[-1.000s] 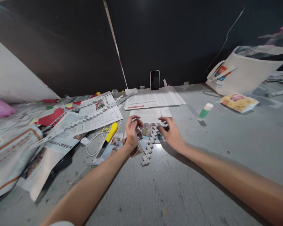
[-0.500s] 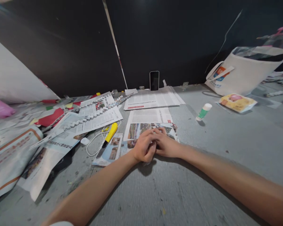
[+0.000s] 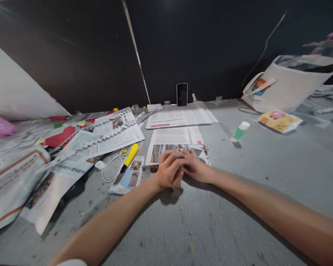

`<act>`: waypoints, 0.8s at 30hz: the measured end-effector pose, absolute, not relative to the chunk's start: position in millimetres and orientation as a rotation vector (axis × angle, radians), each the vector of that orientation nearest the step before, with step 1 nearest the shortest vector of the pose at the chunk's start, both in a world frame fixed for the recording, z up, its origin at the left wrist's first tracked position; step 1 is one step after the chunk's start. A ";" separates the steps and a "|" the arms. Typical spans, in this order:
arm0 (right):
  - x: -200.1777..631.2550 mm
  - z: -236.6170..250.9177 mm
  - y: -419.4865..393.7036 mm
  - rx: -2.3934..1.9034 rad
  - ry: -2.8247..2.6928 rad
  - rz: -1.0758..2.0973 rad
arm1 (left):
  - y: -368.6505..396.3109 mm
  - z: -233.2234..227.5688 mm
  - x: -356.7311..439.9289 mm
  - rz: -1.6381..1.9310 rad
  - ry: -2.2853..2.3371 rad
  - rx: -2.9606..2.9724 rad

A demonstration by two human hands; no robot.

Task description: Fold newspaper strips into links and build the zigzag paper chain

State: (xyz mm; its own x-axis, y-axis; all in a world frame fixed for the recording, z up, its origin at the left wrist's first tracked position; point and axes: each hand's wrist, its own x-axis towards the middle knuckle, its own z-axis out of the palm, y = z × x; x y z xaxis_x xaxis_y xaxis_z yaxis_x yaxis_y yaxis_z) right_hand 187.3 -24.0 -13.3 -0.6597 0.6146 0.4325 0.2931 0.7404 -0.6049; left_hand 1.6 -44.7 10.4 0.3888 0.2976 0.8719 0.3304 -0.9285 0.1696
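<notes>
My left hand (image 3: 169, 171) and my right hand (image 3: 195, 168) are pressed together at the middle of the grey table, fingers curled and overlapping. They close on a folded newspaper chain (image 3: 175, 192), of which only a small grey end shows below my left hand. Both hands rest on the near edge of a newspaper sheet (image 3: 177, 136) with colour photos. The rest of the chain is hidden under my hands.
A yellow utility knife (image 3: 130, 157) and a white cable (image 3: 108, 168) lie left of my hands. Another folded chain (image 3: 100, 142) lies on newspapers at the left. A glue stick (image 3: 240, 132), snack packet (image 3: 279, 121) and white tote bag (image 3: 288, 88) sit right; a phone (image 3: 182, 94) stands behind.
A second ago my hands were apart with the zigzag chain stretched out between them. They have come together and squeezed it into a compact bundle, then shifted slightly.
</notes>
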 end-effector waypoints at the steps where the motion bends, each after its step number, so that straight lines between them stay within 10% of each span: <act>1: 187.3 -11.6 -23.2 -0.698 -2.222 0.690 | -45.1 11.3 0.9 -1.628 -0.697 -2.509; 24: 191.2 -10.8 -5.9 -0.920 -1.029 0.899 | 16.6 -13.0 -9.0 -1.813 -2.081 -2.516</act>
